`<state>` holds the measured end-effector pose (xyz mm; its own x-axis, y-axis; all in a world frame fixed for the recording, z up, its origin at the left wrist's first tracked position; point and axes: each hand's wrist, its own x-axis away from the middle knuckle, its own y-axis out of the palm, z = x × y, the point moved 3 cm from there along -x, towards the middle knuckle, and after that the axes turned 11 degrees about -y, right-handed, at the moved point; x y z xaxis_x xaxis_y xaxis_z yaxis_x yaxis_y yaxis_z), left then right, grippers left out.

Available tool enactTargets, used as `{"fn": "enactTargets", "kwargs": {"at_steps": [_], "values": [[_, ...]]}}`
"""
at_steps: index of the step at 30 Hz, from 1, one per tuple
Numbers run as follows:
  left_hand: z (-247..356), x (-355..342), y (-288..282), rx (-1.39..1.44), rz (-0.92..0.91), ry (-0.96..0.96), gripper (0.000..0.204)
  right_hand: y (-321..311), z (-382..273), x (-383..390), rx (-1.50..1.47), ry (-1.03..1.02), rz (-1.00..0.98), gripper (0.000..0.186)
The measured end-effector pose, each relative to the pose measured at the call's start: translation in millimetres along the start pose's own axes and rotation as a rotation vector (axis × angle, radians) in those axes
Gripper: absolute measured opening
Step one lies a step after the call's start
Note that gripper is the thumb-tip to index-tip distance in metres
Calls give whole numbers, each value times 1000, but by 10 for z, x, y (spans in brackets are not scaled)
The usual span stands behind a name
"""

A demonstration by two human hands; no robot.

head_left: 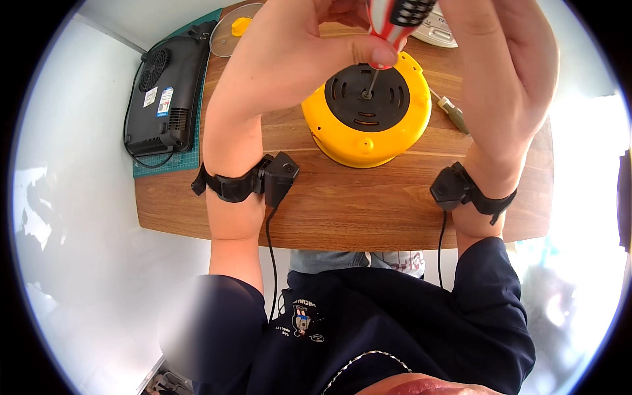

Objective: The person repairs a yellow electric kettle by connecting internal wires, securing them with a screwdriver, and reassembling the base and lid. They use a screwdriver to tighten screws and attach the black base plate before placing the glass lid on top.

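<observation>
A screwdriver with a red, white and black handle stands nearly upright over a round yellow housing. The tip of its shaft meets the middle of the slotted black disc set in that housing. My left hand is closed on the lower part of the handle, its thumb against the red collar. To the right of the handle rises my right hand. Its fingers run past the top edge, so whether they touch the handle is hidden. The housing rests on the wooden table.
On a green cutting mat at the left lies a black appliance, vented side up. Behind it is a clear disc with a yellow knob. Right of the housing lies a second screwdriver. A white device sits at the back.
</observation>
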<state>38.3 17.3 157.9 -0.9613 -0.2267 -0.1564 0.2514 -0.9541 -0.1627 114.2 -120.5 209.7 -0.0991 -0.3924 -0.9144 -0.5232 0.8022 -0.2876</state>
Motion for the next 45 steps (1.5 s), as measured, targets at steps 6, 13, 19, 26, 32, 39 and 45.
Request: {"fn": "enactTargets", "kwargs": {"at_steps": [6,13,19,26,32,39,45], "values": [[82,156,-11,-20,-29,-41,42,-14,359,156,-256,-21,-26,40],[213,144,118,-145,92,-110,38,-91,108,53,-42,13,-112,38],[-67,72,-47,68,-92,-53,40,-28,305,126,-195,-147,-11,38],[205,108,154,68,41,-67,49,-66,300,120,-202,-136,-86,36],[147,113,55,-100,47,-83,48,19,394,160,-280,-194,-8,36],[-74,91,-5,-51,-91,4,42,-25,336,169,-265,-133,-19,32],[-76,88,-9,-231,-50,41,58,-50,-46,-84,6,95,-118,36]]}}
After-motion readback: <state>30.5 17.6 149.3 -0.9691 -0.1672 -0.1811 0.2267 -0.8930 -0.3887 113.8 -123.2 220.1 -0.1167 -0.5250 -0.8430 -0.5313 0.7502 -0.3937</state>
